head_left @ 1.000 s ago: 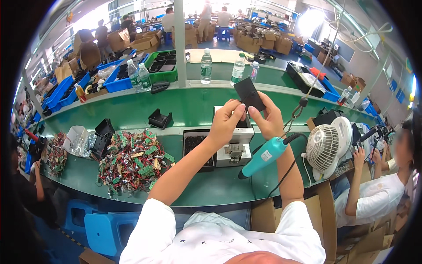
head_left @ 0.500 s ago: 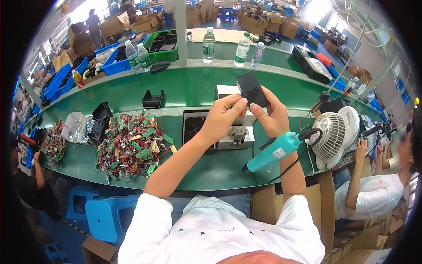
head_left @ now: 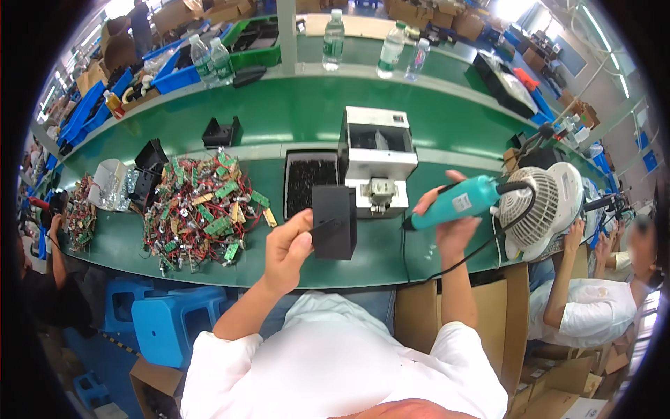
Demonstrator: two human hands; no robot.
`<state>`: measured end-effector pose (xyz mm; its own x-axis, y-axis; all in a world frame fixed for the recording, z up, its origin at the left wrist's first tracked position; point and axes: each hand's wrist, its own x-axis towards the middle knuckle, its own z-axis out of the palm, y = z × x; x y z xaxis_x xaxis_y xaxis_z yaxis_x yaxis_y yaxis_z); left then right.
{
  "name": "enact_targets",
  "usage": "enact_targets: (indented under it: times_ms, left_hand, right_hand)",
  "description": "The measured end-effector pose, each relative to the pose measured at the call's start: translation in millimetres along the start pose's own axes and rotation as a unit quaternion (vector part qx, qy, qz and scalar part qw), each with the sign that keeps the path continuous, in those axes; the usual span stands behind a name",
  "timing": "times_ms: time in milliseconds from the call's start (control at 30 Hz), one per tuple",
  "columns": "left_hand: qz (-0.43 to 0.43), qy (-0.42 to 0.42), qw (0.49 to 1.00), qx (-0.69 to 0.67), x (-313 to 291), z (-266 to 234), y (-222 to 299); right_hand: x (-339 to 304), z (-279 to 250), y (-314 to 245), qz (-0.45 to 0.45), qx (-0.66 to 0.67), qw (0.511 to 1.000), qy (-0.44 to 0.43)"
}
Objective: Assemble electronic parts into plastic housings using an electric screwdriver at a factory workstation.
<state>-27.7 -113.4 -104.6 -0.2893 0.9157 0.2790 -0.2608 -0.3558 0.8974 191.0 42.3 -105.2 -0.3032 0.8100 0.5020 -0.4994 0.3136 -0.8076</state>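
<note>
My left hand (head_left: pixel 287 255) pinches a black plastic box (head_left: pixel 336 234) by its side, holding it up over the near part of the green workbench. A small flat black piece (head_left: pixel 328 229) lies against the box beside my fingertips. To the right, my right hand (head_left: pixel 455 234) wraps round a teal electric screwdriver (head_left: pixel 462 202) with a black cable. Its dark tip points left and a little down, apart from the box. Behind the box stand a tray of small dark screws (head_left: pixel 312 178) and a white screw feeder (head_left: pixel 379 164) with a metal front.
A heap of green circuit boards with red wires (head_left: pixel 202 209) covers the bench at left. An open black case (head_left: pixel 221 133) sits behind it. A white fan (head_left: pixel 523 209) stands at right, near a seated co-worker (head_left: pixel 593 300). Water bottles (head_left: pixel 333 42) line the shelf.
My right hand has let go of the box and closed round the screwdriver. My left hand has brought the box down and nearer, turning it. The view has shifted slightly.
</note>
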Motion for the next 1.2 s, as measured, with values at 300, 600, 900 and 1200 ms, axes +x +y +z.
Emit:
enact_targets:
  times_ms: [300,600,900,1200]
  left_hand:
    - [-0.11,0.017,0.985,0.133,-23.3,-8.0,-87.5]
    - [-0.05,-0.02,0.98,0.194,-22.0,-7.4,-96.5]
    - [-0.027,-0.016,0.98,0.195,-21.5,-6.7,-97.8]
    - [-0.04,-0.008,0.98,0.193,-21.8,-5.1,-94.2]
  right_hand:
    - [22.5,47.3,5.8,0.0,0.025,0.998,0.051]
    - [33.5,60.2,26.6,-0.012,-0.035,0.998,0.057]
    - [33.4,58.5,30.8,-0.013,-0.048,0.998,0.035]
    - [20.1,73.8,-5.3,0.074,0.115,0.991,0.004]
